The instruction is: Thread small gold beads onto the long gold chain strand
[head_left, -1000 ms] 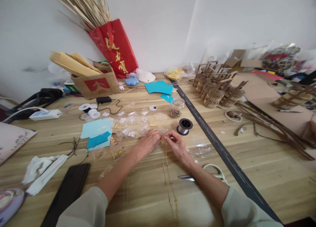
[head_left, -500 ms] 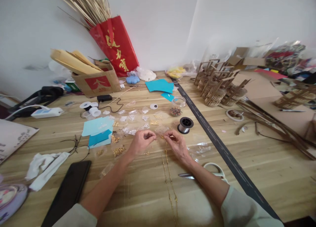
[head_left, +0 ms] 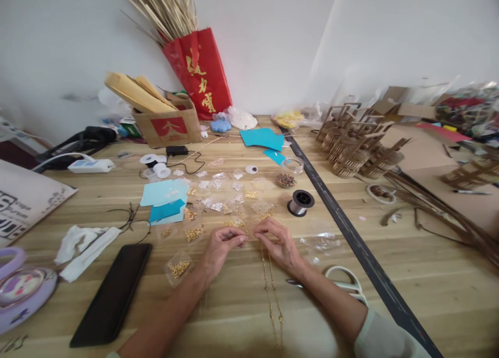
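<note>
A thin gold beaded chain (head_left: 274, 291) runs in two strands from below my right hand (head_left: 279, 246) down toward the front edge of the view. My right hand is closed in a pinch at the chain's upper end. Close beside it, my left hand (head_left: 221, 250) pinches thumb and forefinger together; a tiny gold speck shows at the fingertips, too small to name. Small clear bags of gold beads (head_left: 195, 233) lie behind and left of my left hand, with another bag (head_left: 179, 267) nearer me. Under my right forearm, scissors (head_left: 345, 282) are partly covered.
A wire spool (head_left: 300, 202) and a jar of brown beads (head_left: 286, 180) stand beyond my right hand. Blue cards (head_left: 167, 211) and a black phone (head_left: 113, 295) lie left. A dark strip (head_left: 351, 233) crosses the table; small woven baskets (head_left: 346, 150) stand back right.
Both hands have come slightly lower and closer together, still pinching. The view has shifted, so the table things appear farther right. A bag of gold beads beside my left forearm shows more fully.
</note>
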A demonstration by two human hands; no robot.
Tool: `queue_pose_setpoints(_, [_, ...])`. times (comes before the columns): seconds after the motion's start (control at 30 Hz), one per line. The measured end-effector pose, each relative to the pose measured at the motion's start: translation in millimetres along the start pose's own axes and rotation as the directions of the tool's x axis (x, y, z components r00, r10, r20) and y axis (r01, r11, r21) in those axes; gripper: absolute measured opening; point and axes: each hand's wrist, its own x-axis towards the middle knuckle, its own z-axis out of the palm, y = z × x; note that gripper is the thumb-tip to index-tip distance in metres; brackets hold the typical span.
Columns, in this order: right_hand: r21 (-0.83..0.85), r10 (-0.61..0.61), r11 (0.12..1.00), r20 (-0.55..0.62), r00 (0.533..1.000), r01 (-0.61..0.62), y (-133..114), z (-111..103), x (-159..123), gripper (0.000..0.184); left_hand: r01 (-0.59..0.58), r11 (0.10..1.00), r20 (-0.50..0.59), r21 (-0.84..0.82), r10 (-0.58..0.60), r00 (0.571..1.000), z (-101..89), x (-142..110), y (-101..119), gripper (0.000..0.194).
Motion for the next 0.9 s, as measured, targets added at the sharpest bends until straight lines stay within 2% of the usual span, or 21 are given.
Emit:
queue_pose_setpoints(0.33, [-0.046,-0.060,0.997,0.057,0.997,0.063,-2.0,5.1,-2.6,0.011,0.001,0.999,-0.005,-0.047,-0.001,1.000,-3.3,-3.4,-0.3,0.015])
queue_pose_setpoints(0.67, [-0.249,-0.190,0.942,0.153,0.970,0.224,-3.4,6.4,-6.4,0.016,0.030,0.997,0.022,-0.076,-0.029,0.999,-5.5,-2.3,-4.1,0.019])
queue_pose_setpoints(0.9, [-0.308,-0.224,0.916,0.139,0.965,0.257,-4.9,6.4,-6.4,0.014,0.003,0.994,0.047,-0.107,0.002,0.999,-6.6,-1.3,-4.0,0.014])
